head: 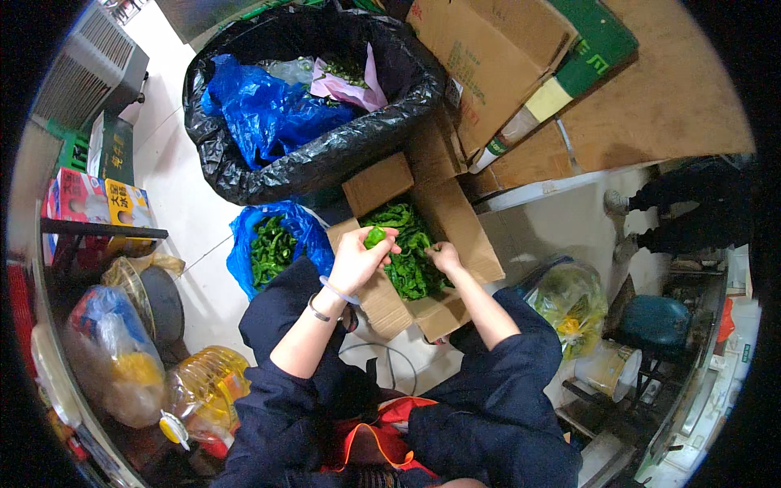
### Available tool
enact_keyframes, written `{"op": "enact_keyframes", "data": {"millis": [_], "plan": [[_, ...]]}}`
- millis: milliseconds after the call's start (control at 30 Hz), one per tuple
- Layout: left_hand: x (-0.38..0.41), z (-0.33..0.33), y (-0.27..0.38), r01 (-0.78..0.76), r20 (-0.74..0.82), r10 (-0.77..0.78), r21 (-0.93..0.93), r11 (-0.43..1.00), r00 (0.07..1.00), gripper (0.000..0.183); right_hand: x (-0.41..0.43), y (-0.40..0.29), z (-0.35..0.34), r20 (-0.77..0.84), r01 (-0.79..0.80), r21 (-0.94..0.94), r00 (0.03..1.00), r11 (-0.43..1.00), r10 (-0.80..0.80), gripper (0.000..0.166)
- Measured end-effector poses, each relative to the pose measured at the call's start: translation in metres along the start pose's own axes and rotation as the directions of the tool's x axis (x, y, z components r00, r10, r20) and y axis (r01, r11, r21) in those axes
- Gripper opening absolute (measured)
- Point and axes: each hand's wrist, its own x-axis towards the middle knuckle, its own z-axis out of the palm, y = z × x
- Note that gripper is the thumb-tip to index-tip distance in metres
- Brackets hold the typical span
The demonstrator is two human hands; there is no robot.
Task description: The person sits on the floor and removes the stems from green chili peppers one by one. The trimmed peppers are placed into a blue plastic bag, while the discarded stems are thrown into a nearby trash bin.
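Observation:
A flapped cardboard box point(470, 235) stands open between my knees, with many green peppers point(406, 268) heaped inside. Over its left side, my left hand point(360, 256) grips a bright green pepper point(374, 236) between thumb and fingers. It wears a pale bangle and a metal bracelet at the wrist. At the right side of the heap, my right hand point(445, 257) has its fingertips pinched on another green pepper point(420, 240). Left of the box sits a blue plastic bag point(243, 244) holding more green peppers point(273, 249).
Beyond the box stands a large bin lined with a black bag point(317, 161), containing blue plastic and scraps. Cardboard cartons point(488, 61) lean at its right. An oil jug point(207, 384) is at left. A person's legs point(689, 201) and a clear bag point(570, 305) are at right.

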Motion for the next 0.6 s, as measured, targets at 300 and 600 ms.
{"op": "enact_keyframes", "data": {"millis": [300,600], "plan": [[-0.006,0.031,-0.002,0.268,0.216,-0.177,-0.528,0.806,0.960,0.030,-0.169,-0.119,-0.109,-0.201,0.703,-0.336,0.596,0.626,-0.777,0.033],[-0.014,0.041,0.002,-0.083,0.243,0.169,-0.328,0.941,0.955,0.029,-0.195,-0.134,-0.138,-0.226,0.740,0.057,0.664,0.670,-0.713,0.026]]}}
